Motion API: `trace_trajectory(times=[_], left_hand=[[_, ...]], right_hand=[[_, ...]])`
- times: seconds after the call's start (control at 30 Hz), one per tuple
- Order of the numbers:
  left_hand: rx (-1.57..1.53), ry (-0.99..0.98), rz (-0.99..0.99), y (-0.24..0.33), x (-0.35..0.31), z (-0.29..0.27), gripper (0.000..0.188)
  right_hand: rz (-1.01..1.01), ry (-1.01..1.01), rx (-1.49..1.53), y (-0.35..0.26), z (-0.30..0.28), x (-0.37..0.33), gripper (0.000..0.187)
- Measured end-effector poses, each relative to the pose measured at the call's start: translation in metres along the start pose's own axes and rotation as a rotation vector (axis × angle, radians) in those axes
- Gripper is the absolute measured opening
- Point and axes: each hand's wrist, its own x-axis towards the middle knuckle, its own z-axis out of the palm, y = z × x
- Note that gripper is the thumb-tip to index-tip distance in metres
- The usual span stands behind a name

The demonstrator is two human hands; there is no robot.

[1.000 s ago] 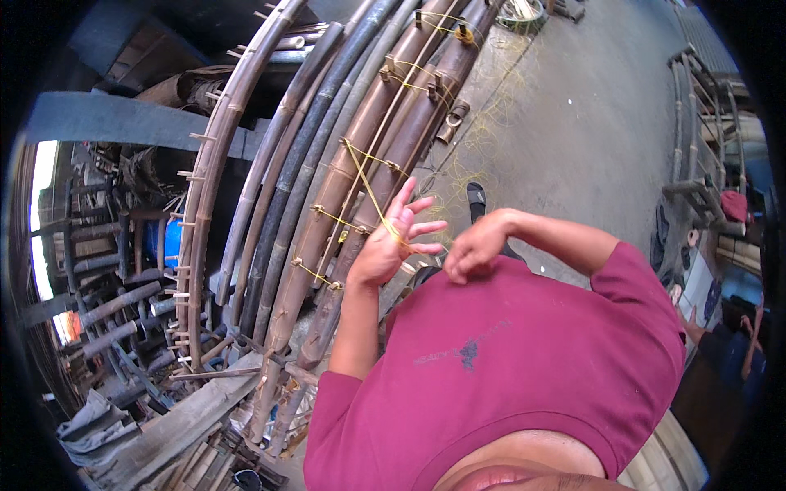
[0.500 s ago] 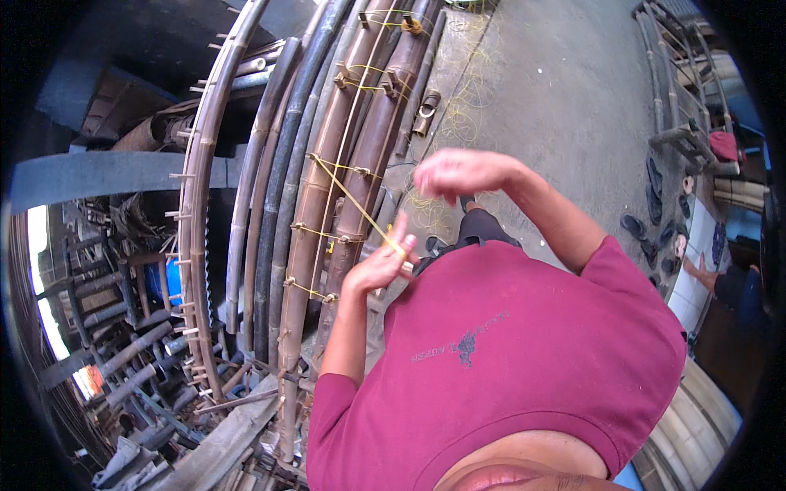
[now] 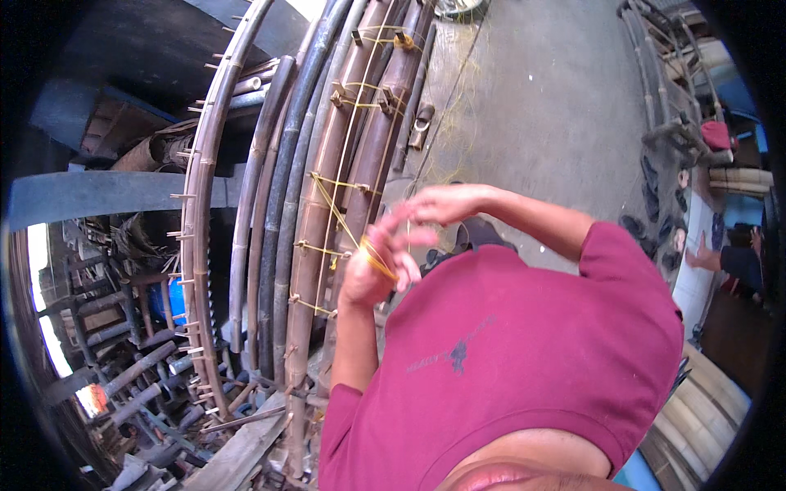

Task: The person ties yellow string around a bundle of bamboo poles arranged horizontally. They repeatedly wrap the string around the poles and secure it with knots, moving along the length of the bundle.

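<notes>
My left hand [image 3: 372, 268] has yellow cord [image 3: 380, 260] looped around its palm and fingers. From it the cord runs in taut strands up to a peg on a thick brown bamboo pole [image 3: 323, 184]. Just above, my right hand [image 3: 434, 204] reaches in with its fingertips over the left hand's fingers; motion blurs them, and whether they grip a strand I cannot make out. A second brown bamboo pole [image 3: 378, 147] lies alongside the first, with yellow cord tied across both between wooden pegs.
A bamboo rail with short pegs [image 3: 196, 164] and dark poles [image 3: 282, 176] stand further left. Loose yellow cord [image 3: 458, 98] lies on the concrete floor [image 3: 548, 106]. Stacked bamboo pieces [image 3: 139, 368] fill the lower left. Sandals [image 3: 643, 233] and another person's hand [image 3: 702, 254] are at right.
My right hand has come down and left onto the left hand. The left hand has moved slightly left and down, and its fingers have curled in with the cord around them.
</notes>
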Motion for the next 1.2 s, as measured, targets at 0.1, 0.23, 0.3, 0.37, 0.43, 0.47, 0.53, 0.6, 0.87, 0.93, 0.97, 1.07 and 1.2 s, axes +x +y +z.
trace_trajectory(times=[0.1,0.23,0.3,0.37,0.43,0.47,0.53,0.6,0.87,0.93,0.97,1.07,1.2], left_hand=[[0.539,0.424,-0.07,-0.039,-0.005,-0.02,0.073],[0.029,0.15,0.137,0.002,-0.003,0.005,0.073],[0.041,0.05,-0.092,-0.016,-0.012,-0.022,0.072],[0.693,0.467,-0.123,-0.042,-0.01,-0.023,0.074],[0.35,0.675,0.135,-0.019,-0.002,-0.003,0.076],[0.149,0.521,0.295,0.003,-0.001,0.015,0.077],[-0.072,0.013,0.187,0.007,-0.009,-0.012,0.072],[-0.066,-0.126,-0.201,-0.004,-0.013,-0.031,0.073],[-0.068,0.28,0.575,0.005,-0.006,-0.001,0.052],[-0.338,0.204,0.528,-0.014,-0.02,-0.028,0.049],[-0.258,0.128,0.454,-0.022,-0.027,-0.045,0.051],[0.007,-0.039,0.193,-0.029,-0.041,-0.062,0.061],[0.139,-0.061,-0.029,-0.021,-0.051,-0.066,0.068]], right_hand=[[-0.034,-0.148,0.179,-0.087,-0.01,-0.016,0.025],[-0.135,-0.444,-0.169,0.01,0.016,-0.001,0.028],[0.121,0.029,-0.004,-0.035,-0.011,0.004,0.028],[0.002,-0.18,0.03,-0.079,-0.01,-0.006,0.027],[-0.068,-0.567,0.076,-0.082,0.007,-0.01,0.028],[-0.006,-0.685,0.019,-0.06,0.012,-0.009,0.025],[0.065,-0.227,0.029,-0.028,0.004,0.0,0.028],[0.128,0.122,0.137,-0.046,-0.016,0.01,0.028],[-0.092,-0.109,0.133,-0.066,0.037,0.012,0.022],[-0.33,0.06,-0.071,-0.058,0.039,0.022,0.016],[-0.348,0.103,-0.093,-0.06,0.041,0.026,0.014],[-0.418,0.178,-0.2,-0.063,0.053,0.026,0.009],[-0.569,0.093,-0.283,-0.077,0.071,0.034,0.006]])
